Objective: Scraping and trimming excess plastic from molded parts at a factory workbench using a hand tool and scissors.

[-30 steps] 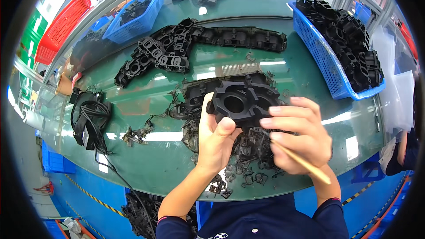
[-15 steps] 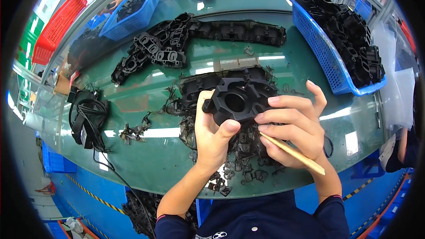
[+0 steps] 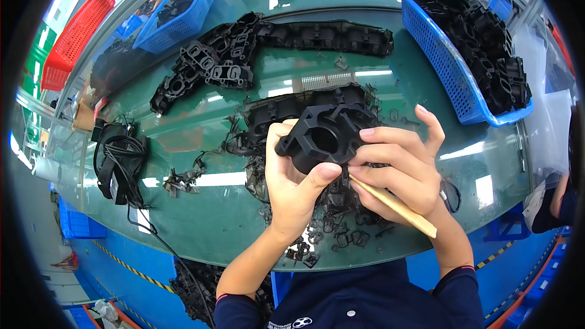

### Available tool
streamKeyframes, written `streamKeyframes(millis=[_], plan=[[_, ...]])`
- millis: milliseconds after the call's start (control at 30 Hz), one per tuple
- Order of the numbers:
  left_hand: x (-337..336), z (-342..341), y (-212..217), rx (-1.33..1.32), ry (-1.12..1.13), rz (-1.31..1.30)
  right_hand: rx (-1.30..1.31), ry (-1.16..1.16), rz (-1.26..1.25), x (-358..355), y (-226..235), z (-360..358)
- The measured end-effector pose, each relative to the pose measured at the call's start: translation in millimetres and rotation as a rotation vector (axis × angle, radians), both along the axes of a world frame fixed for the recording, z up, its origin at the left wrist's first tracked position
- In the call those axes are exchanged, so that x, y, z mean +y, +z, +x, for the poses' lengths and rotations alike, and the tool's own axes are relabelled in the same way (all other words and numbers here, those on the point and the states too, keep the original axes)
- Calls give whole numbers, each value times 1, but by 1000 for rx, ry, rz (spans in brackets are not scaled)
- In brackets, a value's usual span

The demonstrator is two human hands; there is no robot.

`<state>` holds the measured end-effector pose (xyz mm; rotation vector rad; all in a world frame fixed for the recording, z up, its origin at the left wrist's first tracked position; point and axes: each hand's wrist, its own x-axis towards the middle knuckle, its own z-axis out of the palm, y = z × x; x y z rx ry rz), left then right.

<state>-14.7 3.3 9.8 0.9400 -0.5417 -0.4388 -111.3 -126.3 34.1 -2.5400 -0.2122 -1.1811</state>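
Observation:
A black moulded plastic part (image 3: 311,137) with a large round opening is held up over the middle of the green table. My left hand (image 3: 292,189) grips its left side, thumb along the lower edge. In my right hand (image 3: 402,173) a slim tan-handled tool (image 3: 396,206) is pinched; its tip is hidden near the part's lower right. The right fingertips touch the part's right side, and the little finger sticks up. Behind and below the part lie another long black moulding (image 3: 274,113) and a heap of black plastic scraps (image 3: 335,207).
More black mouldings (image 3: 219,64) lie across the far table. A blue basket (image 3: 439,61) full of them stands at right, another blue basket (image 3: 177,30) far left. A coiled black cable (image 3: 122,152) sits at left, small scraps (image 3: 183,180) beside it. A red crate (image 3: 76,39) stands beyond.
The black part has tilted slightly in my hands. My right hand and the tan-handled tool have shifted a little to the left.

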Motion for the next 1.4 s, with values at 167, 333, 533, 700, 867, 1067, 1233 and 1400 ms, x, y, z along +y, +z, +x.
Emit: streamKeyframes(millis=[167, 333, 533, 700, 867, 1067, 1233, 1400], plan=[[-3, -5, -4, 41, 25, -14, -90, -57, -40, 3, -11, 9], [-3, -6, -5, 36, 21, -21, -175, -89, -141, 8, -27, 12], [-4, -4, -6, 131, 14, 51, -232, 171, -168, 0, -31, 20], [-7, -1, -4, 171, -6, 86, -245, 138, -138, 4, -36, 21], [-10, -1, -5, 181, -2, 101, -192, 94, -69, 4, -37, 16], [-8, -1, -1, 183, -55, 105, -224, -25, 568, -23, -19, 10], [-6, 12, 1, 500, -314, 32, -24, 62, 970, -20, -13, 8], [-4, 21, -15, 904, -438, -89, 90, 193, 889, -22, -27, 18]])
